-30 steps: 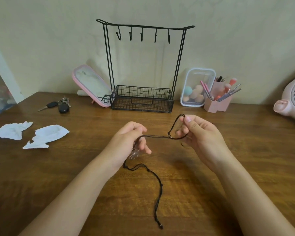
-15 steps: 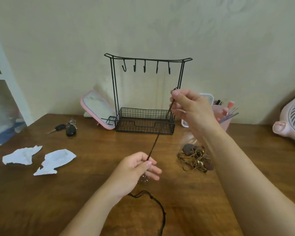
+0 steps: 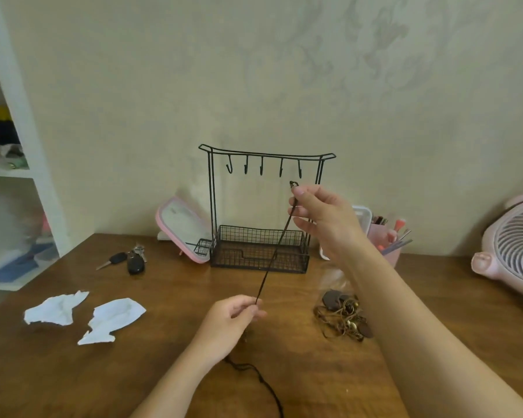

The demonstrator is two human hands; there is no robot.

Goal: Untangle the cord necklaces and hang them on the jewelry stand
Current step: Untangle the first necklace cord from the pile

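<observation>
A black cord necklace [image 3: 274,251] runs taut between my two hands. My right hand [image 3: 320,217] pinches its upper loop end, raised just below the rightmost hook of the black wire jewelry stand [image 3: 266,155]. My left hand [image 3: 233,316] pinches the cord lower down, above the table. The rest of the cord trails from under that hand toward the near edge. A tangle of brown cord necklaces [image 3: 344,315] with metal beads lies on the table to the right, beside my right forearm.
Two crumpled white papers [image 3: 85,312] lie at the left, keys [image 3: 130,260] behind them. A pink mirror [image 3: 181,227] leans left of the stand. A pink brush holder [image 3: 390,242] and a pink fan [image 3: 514,251] sit at the right. White shelves stand far left.
My right hand has lifted the cord's loop end from table height up close to the stand's hooks, pulling the cord taut. The view tilted upward, and the brown tangle came into sight.
</observation>
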